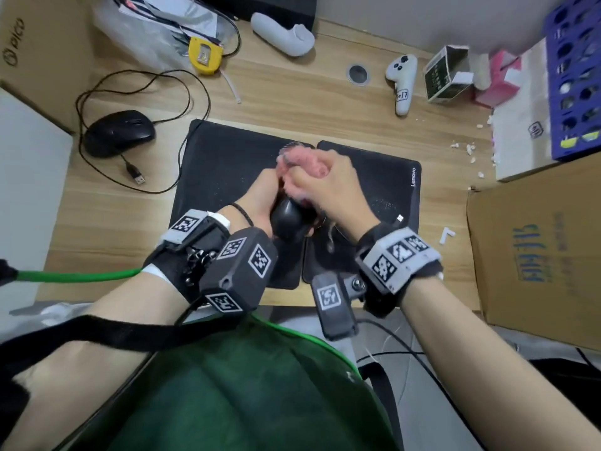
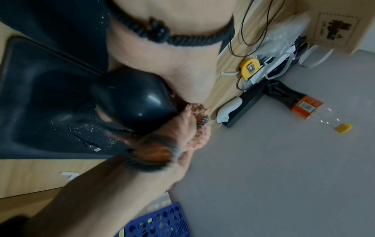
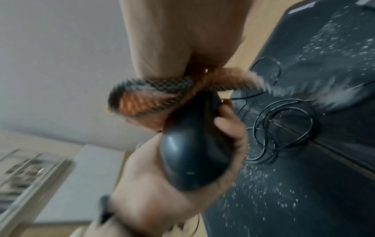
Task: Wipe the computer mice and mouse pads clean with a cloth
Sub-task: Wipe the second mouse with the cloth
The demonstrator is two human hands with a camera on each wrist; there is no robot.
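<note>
My left hand (image 1: 260, 196) grips a glossy black mouse (image 1: 287, 219) lifted above two black mouse pads. That mouse (image 3: 194, 154) fills the right wrist view, with the left fingers (image 3: 229, 128) curled round its side. My right hand (image 1: 328, 183) holds a bunched pink cloth (image 1: 300, 162) with a grey checked edge against the mouse's front. The cloth (image 2: 194, 128) also shows in the left wrist view beside the mouse (image 2: 138, 102). Left pad (image 1: 221, 164) and right Lenovo pad (image 1: 390, 187) lie side by side, speckled with white crumbs. A second black mouse (image 1: 118, 133) sits on the desk at left.
The second mouse's cable (image 1: 146, 89) loops over the desk, its USB plug (image 1: 138, 177) lying loose. A yellow tape measure (image 1: 205, 55), white controller (image 1: 401, 81), small carton (image 1: 445, 76) and blue rack (image 1: 575, 76) stand along the back. Cardboard boxes (image 1: 536, 249) flank the desk.
</note>
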